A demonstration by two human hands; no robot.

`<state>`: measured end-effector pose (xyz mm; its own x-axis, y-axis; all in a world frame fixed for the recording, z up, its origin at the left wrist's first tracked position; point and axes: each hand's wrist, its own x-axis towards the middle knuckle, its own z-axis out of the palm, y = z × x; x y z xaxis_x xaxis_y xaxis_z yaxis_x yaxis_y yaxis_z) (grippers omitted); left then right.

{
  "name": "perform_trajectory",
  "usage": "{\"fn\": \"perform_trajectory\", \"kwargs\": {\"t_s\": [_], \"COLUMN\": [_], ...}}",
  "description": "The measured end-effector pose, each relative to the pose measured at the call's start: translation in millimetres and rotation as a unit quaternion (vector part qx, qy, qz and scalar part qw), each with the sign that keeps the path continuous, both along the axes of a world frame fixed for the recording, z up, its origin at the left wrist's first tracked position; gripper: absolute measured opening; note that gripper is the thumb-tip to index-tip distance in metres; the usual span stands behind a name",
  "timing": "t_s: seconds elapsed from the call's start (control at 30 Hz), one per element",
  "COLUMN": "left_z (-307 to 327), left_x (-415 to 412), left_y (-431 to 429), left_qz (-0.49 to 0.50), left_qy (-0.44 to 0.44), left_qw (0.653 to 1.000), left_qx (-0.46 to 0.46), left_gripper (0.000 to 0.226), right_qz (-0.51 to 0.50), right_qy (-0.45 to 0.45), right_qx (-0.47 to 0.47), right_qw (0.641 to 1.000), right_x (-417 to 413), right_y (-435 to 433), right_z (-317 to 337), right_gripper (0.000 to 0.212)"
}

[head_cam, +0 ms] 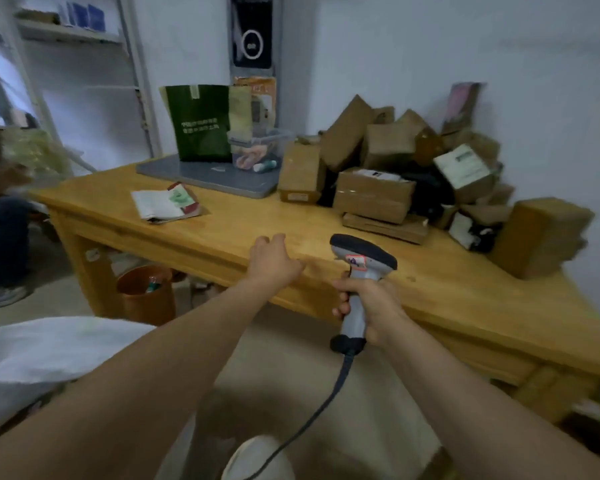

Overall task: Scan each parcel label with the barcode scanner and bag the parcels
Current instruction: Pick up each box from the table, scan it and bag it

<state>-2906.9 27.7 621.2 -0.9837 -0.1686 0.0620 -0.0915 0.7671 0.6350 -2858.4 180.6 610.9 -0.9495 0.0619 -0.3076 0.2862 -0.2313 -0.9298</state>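
My right hand (369, 308) grips the handle of a grey barcode scanner (361, 263), held upright at the front edge of the wooden table (465, 292); its dark cable hangs down toward the floor. My left hand (274, 261) reaches out empty over the table edge, fingers loosely curled, just left of the scanner. A heap of brown cardboard parcels (374, 194) lies at the back right of the table against the wall, some with white labels showing. A white woven sack (39, 351) sits low on the left beside my left arm.
A green paper bag (201, 123), a clear plastic box (257, 147) and a grey flat board (205, 174) stand at the table's back. An open booklet (167, 204) lies left of centre. An orange bin (148, 294) stands under the table. Shelving lines the left wall.
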Motion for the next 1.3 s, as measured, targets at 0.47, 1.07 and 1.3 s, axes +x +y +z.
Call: {"fn": "perform_trajectory", "kwargs": {"t_s": [0.47, 1.07, 1.3], "left_z": [51.9, 56.5, 21.5], "left_x": [-63.0, -97.6, -30.1], "left_y": [299.9, 365.1, 241.2], "left_qz": [-0.289, -0.296, -0.360], "left_qy": [0.065, 0.101, 0.220], "left_qw": [0.954, 0.950, 0.901], "left_qx": [-0.039, 0.012, -0.102], "left_gripper": [0.070, 0.103, 0.090], "right_qz": [-0.265, -0.310, -0.321], "right_qy": [0.057, 0.045, 0.042], "right_qx": [-0.142, -0.167, -0.128], "right_qw": [0.952, 0.935, 0.937], "right_x": [0.7, -4.5, 20.3], "right_y": [258.9, 316.1, 280.3], "right_z": [34.3, 23.1, 4.9], "right_gripper": [0.014, 0.014, 0.011]}}
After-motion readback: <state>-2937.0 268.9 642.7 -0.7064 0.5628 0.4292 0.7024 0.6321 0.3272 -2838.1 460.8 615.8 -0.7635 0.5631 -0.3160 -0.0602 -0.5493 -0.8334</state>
